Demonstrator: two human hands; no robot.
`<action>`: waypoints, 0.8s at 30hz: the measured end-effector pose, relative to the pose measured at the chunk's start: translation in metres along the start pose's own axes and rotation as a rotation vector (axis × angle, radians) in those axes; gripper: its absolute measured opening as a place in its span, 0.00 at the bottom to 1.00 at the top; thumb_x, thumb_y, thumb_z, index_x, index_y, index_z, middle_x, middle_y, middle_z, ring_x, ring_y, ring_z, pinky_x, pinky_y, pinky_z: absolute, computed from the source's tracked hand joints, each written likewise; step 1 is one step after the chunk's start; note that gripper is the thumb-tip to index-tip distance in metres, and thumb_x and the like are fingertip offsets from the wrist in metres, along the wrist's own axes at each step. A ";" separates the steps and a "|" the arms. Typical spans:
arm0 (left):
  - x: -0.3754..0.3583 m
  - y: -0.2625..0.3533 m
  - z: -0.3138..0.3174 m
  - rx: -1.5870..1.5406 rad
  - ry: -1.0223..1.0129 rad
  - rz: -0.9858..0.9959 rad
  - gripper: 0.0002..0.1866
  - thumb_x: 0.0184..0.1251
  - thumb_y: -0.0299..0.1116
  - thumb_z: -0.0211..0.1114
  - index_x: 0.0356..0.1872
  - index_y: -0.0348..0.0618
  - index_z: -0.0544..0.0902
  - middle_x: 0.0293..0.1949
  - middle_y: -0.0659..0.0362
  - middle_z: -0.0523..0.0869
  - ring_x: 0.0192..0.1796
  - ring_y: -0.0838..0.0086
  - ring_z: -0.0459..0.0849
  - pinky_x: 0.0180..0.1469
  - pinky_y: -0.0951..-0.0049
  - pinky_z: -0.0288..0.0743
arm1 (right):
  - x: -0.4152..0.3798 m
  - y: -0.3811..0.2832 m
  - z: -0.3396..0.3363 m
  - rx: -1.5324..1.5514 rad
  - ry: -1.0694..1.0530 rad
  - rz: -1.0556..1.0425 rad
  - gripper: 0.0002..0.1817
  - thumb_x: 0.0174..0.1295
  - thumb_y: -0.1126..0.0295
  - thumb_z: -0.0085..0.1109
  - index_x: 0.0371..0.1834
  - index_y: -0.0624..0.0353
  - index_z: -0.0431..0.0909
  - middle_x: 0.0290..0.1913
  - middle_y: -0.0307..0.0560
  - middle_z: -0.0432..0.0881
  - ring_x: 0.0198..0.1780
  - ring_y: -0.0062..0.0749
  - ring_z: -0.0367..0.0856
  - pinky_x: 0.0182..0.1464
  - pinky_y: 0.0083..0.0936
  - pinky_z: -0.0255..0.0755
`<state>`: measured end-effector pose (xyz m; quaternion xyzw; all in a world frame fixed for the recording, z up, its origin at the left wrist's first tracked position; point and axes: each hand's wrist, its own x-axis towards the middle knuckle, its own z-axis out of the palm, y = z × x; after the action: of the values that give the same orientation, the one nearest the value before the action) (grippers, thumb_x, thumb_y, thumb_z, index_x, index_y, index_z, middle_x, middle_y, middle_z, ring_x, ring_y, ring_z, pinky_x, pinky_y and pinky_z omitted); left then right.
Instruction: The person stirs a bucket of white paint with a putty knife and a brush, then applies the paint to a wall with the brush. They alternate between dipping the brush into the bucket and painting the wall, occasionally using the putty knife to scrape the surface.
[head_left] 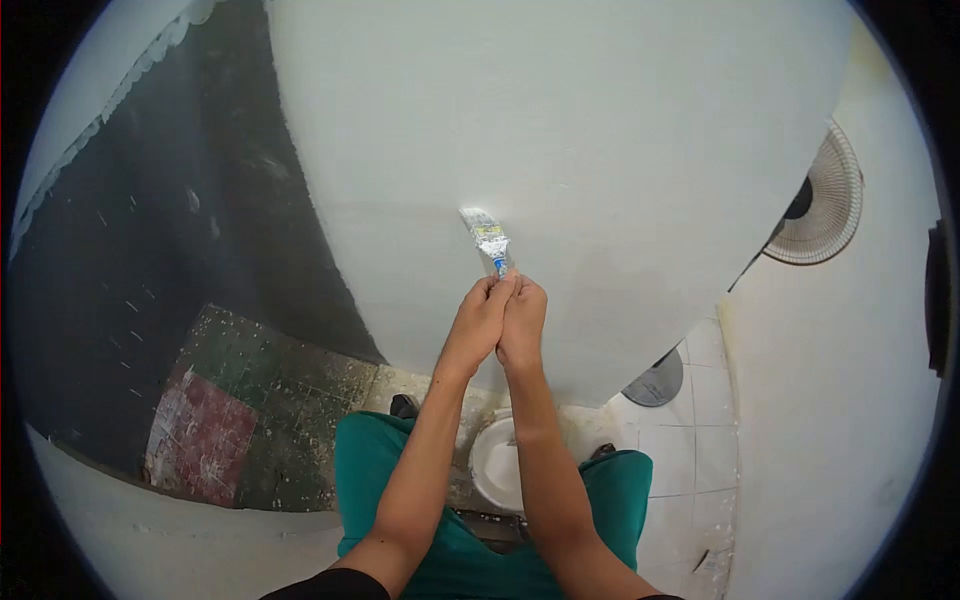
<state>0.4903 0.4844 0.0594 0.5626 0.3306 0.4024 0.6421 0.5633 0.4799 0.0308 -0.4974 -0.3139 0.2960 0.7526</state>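
A paintbrush [491, 240], smeared with white paint and showing blue near its handle, points up and slightly left. Its bristle tip rests on or very near the white wall [600, 130]; exact contact is hard to make out. My left hand [476, 328] and my right hand [524, 318] are pressed together, their fingers closed around the handle. Most of the handle is hidden inside them. Below my forearms, between my legs, stands a round bucket [476, 462] with white paint, partly covered by my right forearm.
Left of the white wall lies a dark grey wall [110, 260]. Paint-spattered green and red floor tiles [205, 440] spread below it. A round fan [835, 200] stands beyond the wall's right edge, its grey base [656, 382] on white tiles [665, 450].
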 end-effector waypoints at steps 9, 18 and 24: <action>-0.005 -0.012 0.071 0.024 -0.119 -0.003 0.28 0.75 0.50 0.54 0.54 0.28 0.77 0.47 0.52 0.83 0.51 0.74 0.79 0.56 0.75 0.71 | 0.001 -0.023 -0.075 0.016 0.061 -0.046 0.20 0.77 0.68 0.42 0.25 0.65 0.71 0.23 0.36 0.69 0.26 0.18 0.64 0.28 0.26 0.61; -0.012 -0.025 0.145 0.088 -0.237 -0.010 0.25 0.76 0.49 0.53 0.50 0.32 0.79 0.43 0.57 0.83 0.47 0.77 0.78 0.53 0.77 0.71 | 0.002 -0.039 -0.152 -0.008 0.177 -0.111 0.19 0.77 0.68 0.43 0.26 0.64 0.72 0.24 0.35 0.70 0.27 0.18 0.65 0.28 0.24 0.62; -0.017 -0.027 0.196 0.124 -0.319 -0.008 0.27 0.76 0.51 0.53 0.49 0.31 0.79 0.42 0.55 0.83 0.46 0.74 0.79 0.52 0.75 0.72 | 0.005 -0.054 -0.204 -0.003 0.231 -0.128 0.17 0.76 0.68 0.46 0.26 0.63 0.72 0.24 0.34 0.70 0.27 0.16 0.65 0.28 0.23 0.61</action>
<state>0.6580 0.3783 0.0617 0.6564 0.2509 0.2843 0.6522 0.7301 0.3508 0.0195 -0.5084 -0.2567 0.1877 0.8003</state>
